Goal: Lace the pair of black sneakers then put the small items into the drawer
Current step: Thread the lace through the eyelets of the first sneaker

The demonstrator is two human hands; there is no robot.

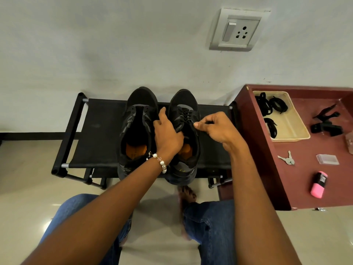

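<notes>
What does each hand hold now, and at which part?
The right hand pinches the lace of the right sneaker near its end. The left hand grips that sneaker's inner side.

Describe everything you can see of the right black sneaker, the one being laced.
The right sneaker is black with grey side panels and an orange insole. It stands upright on the black fabric rack, toe toward the wall, beside its unlaced mate. Black laces cross its front eyelets. The left hand holds its inner side; the right hand pinches a lace end.
</notes>
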